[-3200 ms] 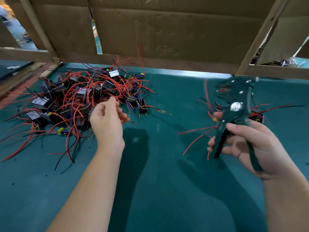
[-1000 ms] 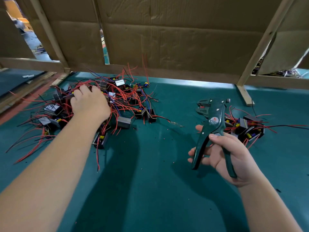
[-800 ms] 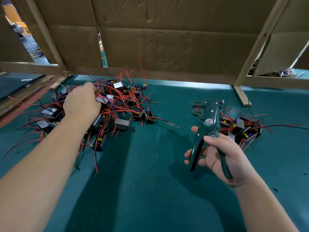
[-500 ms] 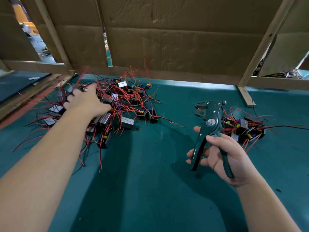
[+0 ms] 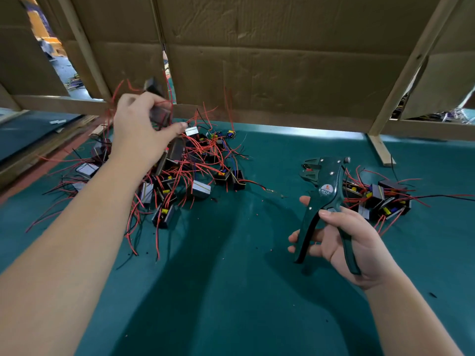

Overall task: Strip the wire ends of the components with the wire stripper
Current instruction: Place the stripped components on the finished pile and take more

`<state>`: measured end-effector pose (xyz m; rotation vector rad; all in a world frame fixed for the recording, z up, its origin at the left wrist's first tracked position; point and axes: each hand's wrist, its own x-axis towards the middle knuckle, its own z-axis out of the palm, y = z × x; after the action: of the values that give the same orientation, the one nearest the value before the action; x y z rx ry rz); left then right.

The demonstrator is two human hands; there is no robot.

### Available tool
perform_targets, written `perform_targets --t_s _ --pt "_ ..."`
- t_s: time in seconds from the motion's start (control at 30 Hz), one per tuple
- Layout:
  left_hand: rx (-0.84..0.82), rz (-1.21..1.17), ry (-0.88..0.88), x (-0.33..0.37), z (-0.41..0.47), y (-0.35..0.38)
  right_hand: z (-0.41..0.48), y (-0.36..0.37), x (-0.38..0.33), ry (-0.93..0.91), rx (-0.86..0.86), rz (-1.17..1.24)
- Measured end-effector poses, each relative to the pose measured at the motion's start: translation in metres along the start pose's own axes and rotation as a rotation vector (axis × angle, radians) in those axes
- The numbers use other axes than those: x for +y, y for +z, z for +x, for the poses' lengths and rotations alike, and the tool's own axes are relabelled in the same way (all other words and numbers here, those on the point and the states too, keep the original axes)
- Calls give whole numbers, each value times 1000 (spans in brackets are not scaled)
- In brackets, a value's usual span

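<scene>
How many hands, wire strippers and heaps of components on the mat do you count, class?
Hands: 2, left hand gripping a blurred component, right hand gripping the wire stripper
Wire strippers: 1
Heaps of components: 2, left heap, right heap
Total: 5

wire stripper (image 5: 324,181) round label reads "w01a".

A teal mat (image 5: 231,291) covers the table. Behind it stands a wall of creased cardboard (image 5: 282,60) fixed to a wooden frame, with a slanted post (image 5: 406,73) at right and a rail (image 5: 51,105) at left. Gaps (image 5: 55,62) in the cardboard show a blurred, brighter space beyond. A pale strip of light (image 5: 308,131) lies along the mat's far edge. Wooden planks (image 5: 38,155) run along the left side.
</scene>
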<state>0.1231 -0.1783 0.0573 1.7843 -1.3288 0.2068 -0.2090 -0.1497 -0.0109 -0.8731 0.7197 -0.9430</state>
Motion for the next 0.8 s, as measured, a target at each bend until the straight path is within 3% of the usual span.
perform_targets --t_s 0.1,0.2,0.27,0.47,0.8 --pt "-238 -121 10 17 3 -4 0 0 0 -6 5 0" --pt "-586 -420 -188 27 2 -3 -1 0 -1 -6 18 9" --pt "-679 -513 -286 27 -1 1 -1 0 -2 -7 23 15" --pt "-661 -524 -202 17 -11 10 -2 1 -2 8 14 8" --pt "-444 -381 -154 24 -10 8 0 0 -1 -3 4 35"
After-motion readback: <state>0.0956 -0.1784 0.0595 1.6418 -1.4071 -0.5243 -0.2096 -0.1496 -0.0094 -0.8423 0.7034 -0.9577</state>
